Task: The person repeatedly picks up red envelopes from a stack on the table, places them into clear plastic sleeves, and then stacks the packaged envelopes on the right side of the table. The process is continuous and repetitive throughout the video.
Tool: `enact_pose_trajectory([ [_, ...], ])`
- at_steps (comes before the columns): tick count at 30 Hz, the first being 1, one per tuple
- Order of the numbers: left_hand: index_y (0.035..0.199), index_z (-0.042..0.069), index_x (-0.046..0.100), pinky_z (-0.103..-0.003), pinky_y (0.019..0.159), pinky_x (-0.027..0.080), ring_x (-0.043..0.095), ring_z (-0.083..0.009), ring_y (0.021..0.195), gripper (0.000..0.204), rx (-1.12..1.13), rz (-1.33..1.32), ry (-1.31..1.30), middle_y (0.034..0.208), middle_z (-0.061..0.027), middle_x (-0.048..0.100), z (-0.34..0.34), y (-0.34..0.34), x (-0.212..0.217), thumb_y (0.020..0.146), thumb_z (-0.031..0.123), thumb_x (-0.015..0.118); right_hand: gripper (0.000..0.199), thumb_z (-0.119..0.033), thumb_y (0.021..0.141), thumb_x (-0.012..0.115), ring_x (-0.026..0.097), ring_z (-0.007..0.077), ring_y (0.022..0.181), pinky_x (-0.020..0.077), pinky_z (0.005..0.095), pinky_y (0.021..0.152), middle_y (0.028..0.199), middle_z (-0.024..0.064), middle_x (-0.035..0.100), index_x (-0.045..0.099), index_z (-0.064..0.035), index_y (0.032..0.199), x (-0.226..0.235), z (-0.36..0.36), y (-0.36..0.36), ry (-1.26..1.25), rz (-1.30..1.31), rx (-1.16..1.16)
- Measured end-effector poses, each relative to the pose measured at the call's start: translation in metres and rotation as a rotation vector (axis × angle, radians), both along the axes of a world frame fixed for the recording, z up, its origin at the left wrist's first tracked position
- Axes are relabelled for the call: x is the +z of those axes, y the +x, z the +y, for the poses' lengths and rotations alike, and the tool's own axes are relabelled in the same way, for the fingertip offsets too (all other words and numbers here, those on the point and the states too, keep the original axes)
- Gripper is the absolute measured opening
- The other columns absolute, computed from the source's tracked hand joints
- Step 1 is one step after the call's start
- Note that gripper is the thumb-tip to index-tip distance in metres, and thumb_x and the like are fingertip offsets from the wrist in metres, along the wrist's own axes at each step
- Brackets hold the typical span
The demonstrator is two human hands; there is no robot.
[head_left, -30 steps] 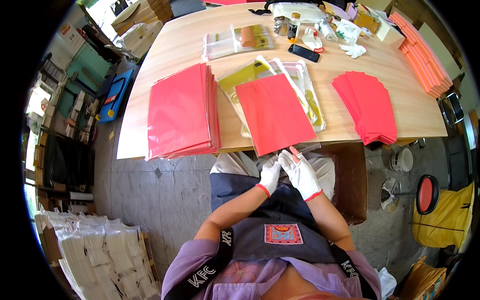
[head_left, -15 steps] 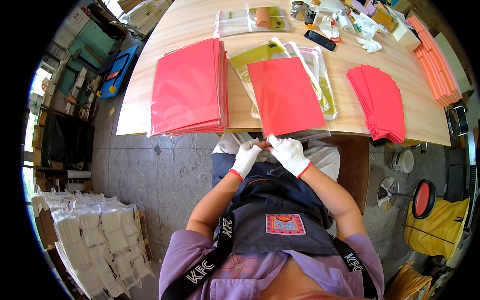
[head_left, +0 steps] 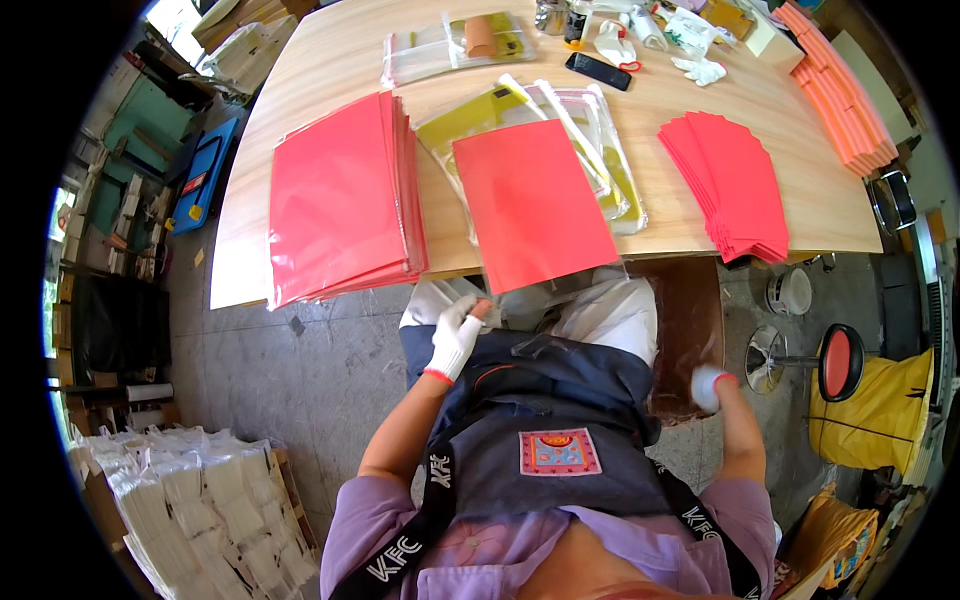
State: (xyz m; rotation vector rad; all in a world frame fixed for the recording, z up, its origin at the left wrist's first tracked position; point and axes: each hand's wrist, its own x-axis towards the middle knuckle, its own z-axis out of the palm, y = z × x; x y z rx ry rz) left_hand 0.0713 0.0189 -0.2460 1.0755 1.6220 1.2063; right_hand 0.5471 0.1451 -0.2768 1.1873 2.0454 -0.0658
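Your left hand (head_left: pixel 455 338), in a white glove with a red cuff, sits just below the near table edge with its fingers curled against the crinkled clear plastic wrapping (head_left: pixel 590 305) bunched in your lap, the fingertips seeming to pinch a fold of it, though I cannot tell how firmly; your right hand (head_left: pixel 708 385), gloved the same way, hangs off to the right beside your apron, well apart from the table, and it looks closed into a loose fist with nothing visible in it. As for progress, I judge you are mid-run rather than near either end; a single red sheet (head_left: pixel 530 200) lies in front of you, overhanging the near edge of the wooden table (head_left: pixel 660 110), resting on a spread of clear sleeves with yellow inserts (head_left: pixel 585 135), and it does not yet look slipped into any sleeve; to its left a thick stack of red sheets in glossy sleeves (head_left: pixel 340 195) looks like the finished pile; to its right a fanned stack of bare red sheets (head_left: pixel 730 185) looks like what is left to do; further sleeves (head_left: pixel 450 45) wait at the far side. Beyond those, a black phone (head_left: pixel 597 70) and a spare glove (head_left: pixel 700 70) lie near the far edge, an orange stack (head_left: pixel 835 85) runs along the far right, and white bundles (head_left: pixel 190 510) sit on the floor at your near left.
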Motion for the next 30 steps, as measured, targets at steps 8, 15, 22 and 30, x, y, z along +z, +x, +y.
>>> enact_pose_trajectory([
  [8, 0.090, 0.012, 0.060, -0.037, 0.073, 0.050, 0.059, -0.0304, 0.090, 0.031, -0.069, 0.937, 0.489, 0.114, -0.0132, 0.056, 0.023, 0.009, -0.001, 0.061, 0.003, 0.068, 0.034, -0.027, 0.071, 0.060, 0.061, 0.0255, 0.091, 0.0483, 0.0364, 0.077, 0.096, 0.0110, 0.064, 0.061, -0.0121, 0.102, 0.084, 0.007, -0.135, 0.360, 1.027, -0.173],
  [15, 0.081, 0.002, 0.060, -0.034, 0.072, 0.046, 0.055, -0.0272, 0.081, 0.006, -0.017, 0.840, 0.527, 0.089, -0.0114, 0.057, 0.015, -0.009, -0.031, 0.077, 0.004, 0.063, 0.014, -0.020, 0.067, 0.068, 0.057, 0.0220, 0.075, 0.0470, 0.0350, 0.064, 0.078, 0.0026, 0.056, 0.057, -0.0136, 0.074, 0.065, 0.049, -0.203, 0.313, 1.188, 0.324],
  [22, 0.108, 0.000, 0.052, -0.026, 0.068, 0.044, 0.055, -0.0168, 0.078, 0.029, 0.375, -0.599, 0.240, 0.095, -0.0066, 0.057, 0.010, 0.014, -0.025, 0.080, 0.003, 0.058, 0.027, -0.032, 0.074, 0.067, 0.061, 0.0273, 0.066, 0.0446, 0.0375, 0.061, 0.066, 0.0098, 0.062, 0.058, -0.0067, 0.074, 0.060, 0.025, -0.218, 0.064, 1.377, -0.658],
  [30, 0.114, 0.000, 0.050, -0.021, 0.061, 0.040, 0.046, -0.0070, 0.069, 0.035, 0.183, -0.442, 0.177, 0.085, 0.0008, 0.052, 0.018, 0.006, 0.081, 0.081, 0.005, 0.059, 0.028, -0.037, 0.088, 0.055, 0.052, 0.0086, 0.054, 0.0382, 0.0224, 0.045, 0.062, 0.0000, 0.056, 0.059, -0.0094, 0.089, 0.049, 0.001, -0.221, -0.527, 1.671, -1.061],
])
